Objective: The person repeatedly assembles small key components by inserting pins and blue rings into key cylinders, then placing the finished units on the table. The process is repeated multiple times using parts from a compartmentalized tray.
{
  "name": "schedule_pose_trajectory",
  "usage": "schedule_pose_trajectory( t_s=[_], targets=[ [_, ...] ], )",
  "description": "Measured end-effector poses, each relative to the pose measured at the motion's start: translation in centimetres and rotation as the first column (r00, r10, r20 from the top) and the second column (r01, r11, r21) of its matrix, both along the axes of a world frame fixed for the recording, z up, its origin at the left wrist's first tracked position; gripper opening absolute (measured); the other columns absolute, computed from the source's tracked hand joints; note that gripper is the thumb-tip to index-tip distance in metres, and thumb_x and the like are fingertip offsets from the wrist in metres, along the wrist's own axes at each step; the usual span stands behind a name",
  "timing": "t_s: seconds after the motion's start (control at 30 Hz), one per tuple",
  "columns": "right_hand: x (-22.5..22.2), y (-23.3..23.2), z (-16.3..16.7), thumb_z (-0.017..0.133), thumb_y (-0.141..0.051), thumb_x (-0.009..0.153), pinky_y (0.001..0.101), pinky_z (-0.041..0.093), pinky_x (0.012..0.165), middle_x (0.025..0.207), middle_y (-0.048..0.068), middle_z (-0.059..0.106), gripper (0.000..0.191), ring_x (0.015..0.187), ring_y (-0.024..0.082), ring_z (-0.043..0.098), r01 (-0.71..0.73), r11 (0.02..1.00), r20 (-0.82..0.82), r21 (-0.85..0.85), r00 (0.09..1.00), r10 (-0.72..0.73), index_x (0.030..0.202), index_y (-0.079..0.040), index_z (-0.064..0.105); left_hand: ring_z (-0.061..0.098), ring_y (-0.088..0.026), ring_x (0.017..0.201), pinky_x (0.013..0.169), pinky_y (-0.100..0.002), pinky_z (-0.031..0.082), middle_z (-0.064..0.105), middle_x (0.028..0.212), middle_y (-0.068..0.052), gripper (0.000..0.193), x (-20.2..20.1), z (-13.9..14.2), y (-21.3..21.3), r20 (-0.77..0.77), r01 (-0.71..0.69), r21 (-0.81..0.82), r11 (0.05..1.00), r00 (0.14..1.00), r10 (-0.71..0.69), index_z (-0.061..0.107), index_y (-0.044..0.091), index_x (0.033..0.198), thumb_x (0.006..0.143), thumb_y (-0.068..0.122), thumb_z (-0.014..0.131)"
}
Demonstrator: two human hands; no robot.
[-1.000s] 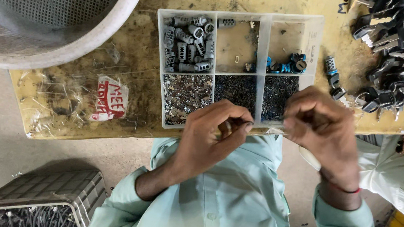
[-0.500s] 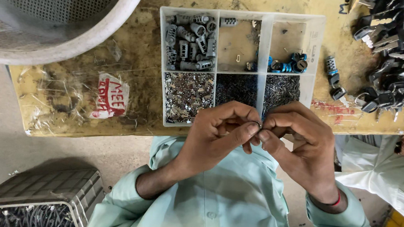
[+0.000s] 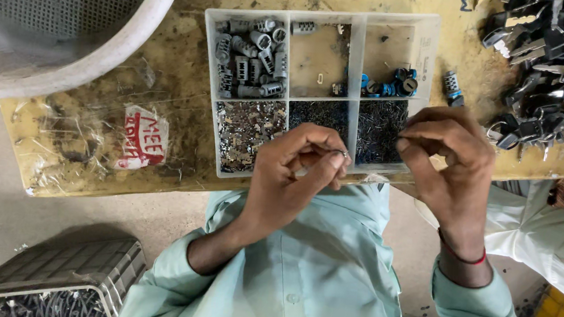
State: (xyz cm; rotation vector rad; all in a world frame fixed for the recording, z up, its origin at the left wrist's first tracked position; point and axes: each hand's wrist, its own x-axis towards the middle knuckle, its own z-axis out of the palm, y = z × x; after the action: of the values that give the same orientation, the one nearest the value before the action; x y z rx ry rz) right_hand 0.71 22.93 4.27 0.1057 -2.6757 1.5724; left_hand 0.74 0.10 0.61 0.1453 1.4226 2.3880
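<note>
A clear plastic compartment tray (image 3: 360,28) lies on the worn yellow bench. Its compartments hold grey cylinders (image 3: 250,55), small blue parts (image 3: 389,86), flat silver bits (image 3: 247,131) and fine dark pins (image 3: 378,126). My left hand (image 3: 293,180) hovers at the tray's near edge, fingers pinched on a tiny silver part (image 3: 343,155). My right hand (image 3: 450,164) has its fingertips at the pin compartment; whether it holds anything is hidden.
A large white perforated basin (image 3: 68,21) fills the far left. A heap of black and silver metal parts (image 3: 560,61) lies at the far right. A grey crate (image 3: 56,281) with dark parts stands on the floor at the left. Another person's white sleeve (image 3: 550,232) is at the right.
My hands were pressed together at the tray's near edge half a second ago. They have separated, and the right hand has moved right and forward to the pin compartment.
</note>
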Motion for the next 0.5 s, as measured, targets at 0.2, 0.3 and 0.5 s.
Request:
schedule_pose_trajectory(
  t_s=[0.2, 0.3, 0.5],
  targets=[
    [0.3, 1.0, -0.7, 0.067, 0.01, 0.095, 0.0226, 0.055, 0.089, 0.116, 0.009, 0.063, 0.013, 0.097, 0.01, 0.065, 0.024, 0.978, 0.102, -0.207, 0.995, -0.003, 0.107, 0.005, 0.066, 0.068, -0.009, 0.086, 0.075, -0.024, 0.063, 0.067, 0.101, -0.008, 0.007, -0.4, 0.0, -0.5, -0.088, -0.007, -0.1, 0.995, 0.996, -0.002, 0.063, -0.004, 0.11, 0.106, 0.0, 0.06],
    [0.6, 0.9, 0.0, 0.067, 0.01, 0.095, 0.0224, 0.054, 0.083, 0.115, 0.01, 0.065, 0.012, 0.091, 0.01, 0.064, 0.006, 0.977, 0.136, -0.215, 0.99, 0.024, 0.107, 0.005, 0.067, 0.069, -0.009, 0.085, 0.075, -0.024, 0.064, 0.067, 0.103, -0.009, 0.007, -0.5, 0.2, -0.4, -0.151, -0.016, -0.144, 0.989, 0.989, -0.006, 0.065, -0.004, 0.109, 0.103, -0.002, 0.062],
    [0.2, 0.3, 0.4, 0.06, 0.009, 0.096, 0.0237, 0.056, 0.083, 0.118, 0.012, 0.065, 0.012, 0.092, 0.011, 0.066, -0.029, 0.992, 0.096, -0.125, 0.995, 0.041, 0.107, 0.006, 0.065, 0.069, -0.008, 0.085, 0.075, -0.024, 0.063, 0.067, 0.103, -0.007, 0.007, -0.2, 0.6, -0.8, -0.184, -0.024, -0.183, 0.983, 0.983, -0.011, 0.066, -0.002, 0.108, 0.102, -0.002, 0.064]
  ],
)
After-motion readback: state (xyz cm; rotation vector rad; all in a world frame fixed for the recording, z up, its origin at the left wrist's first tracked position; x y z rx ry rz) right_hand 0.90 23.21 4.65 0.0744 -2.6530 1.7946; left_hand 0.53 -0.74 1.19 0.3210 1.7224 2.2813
